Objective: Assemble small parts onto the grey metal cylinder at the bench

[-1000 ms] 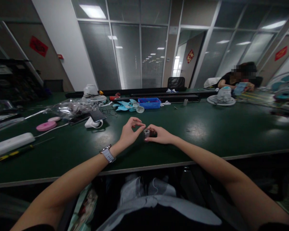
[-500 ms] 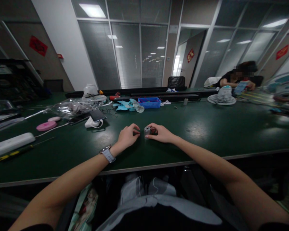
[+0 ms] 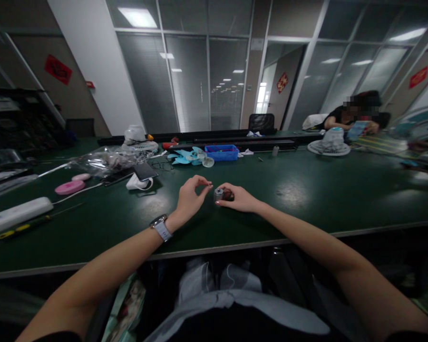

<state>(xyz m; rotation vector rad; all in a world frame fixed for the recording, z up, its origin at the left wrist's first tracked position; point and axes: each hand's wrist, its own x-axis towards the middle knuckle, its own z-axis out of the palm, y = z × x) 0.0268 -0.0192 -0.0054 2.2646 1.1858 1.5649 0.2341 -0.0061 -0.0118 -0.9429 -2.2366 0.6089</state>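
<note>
On the green table, my right hand (image 3: 239, 199) is closed around a small motor-like metal cylinder (image 3: 218, 195). The cylinder is grey, stands upright and has a dark spot at the centre of its top. Something reddish-brown shows behind it, inside the curl of my fingers. Just left of and slightly above the cylinder, my left hand (image 3: 192, 194) has its thumb and index finger pinched together. Whatever may be between those fingertips is too small to make out. That hand is apart from the cylinder.
Beyond my hands are a blue tray (image 3: 221, 152), light-blue fan blades (image 3: 187, 156) and another small cylinder (image 3: 275, 151). Leftward lie a pink ring (image 3: 70, 188), a white power strip (image 3: 19, 216) and a yellow-black screwdriver (image 3: 21, 228). At far right sits a person (image 3: 356, 116) near a fan part (image 3: 330, 142).
My left hand has risen a little, and its thumb and index finger have come together near the cylinder's top. The right hand and cylinder have hardly moved.
</note>
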